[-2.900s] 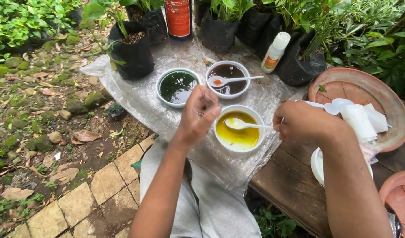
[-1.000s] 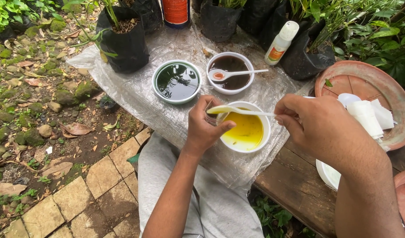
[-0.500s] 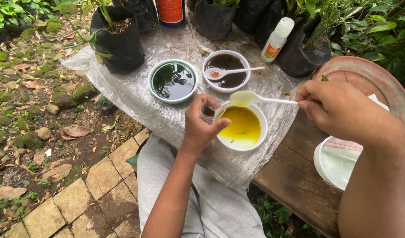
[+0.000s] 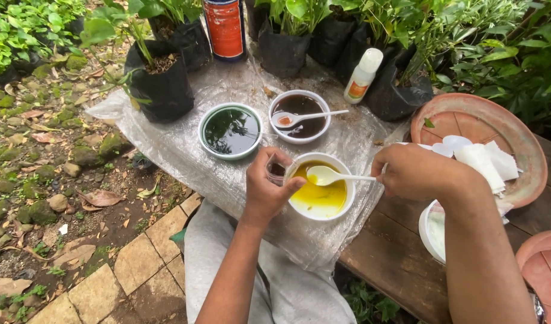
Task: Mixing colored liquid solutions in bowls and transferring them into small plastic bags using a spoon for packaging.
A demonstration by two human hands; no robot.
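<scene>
A white spoon (image 4: 326, 175), raised a moment ago, is now lowered into the yellow liquid bowl (image 4: 321, 187) by the closed right hand (image 4: 414, 173); a small glass (image 4: 277, 170) is gripped by the left hand (image 4: 266, 191) beside it.

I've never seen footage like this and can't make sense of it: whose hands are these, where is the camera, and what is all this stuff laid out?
There is no machine here. The camera sits on a person's head and looks down at their own two bare hands. The left hand grips a small clear cup beside a white bowl of yellow liquid. The right hand holds a white spoon over that bowl. These sit on a clear plastic sheet spread over a wooden bench, along with a bowl of dark green liquid and a bowl of brown liquid with its own spoon. Black bags holding plants stand behind, and a clay-coloured dish lies to the right.
</scene>
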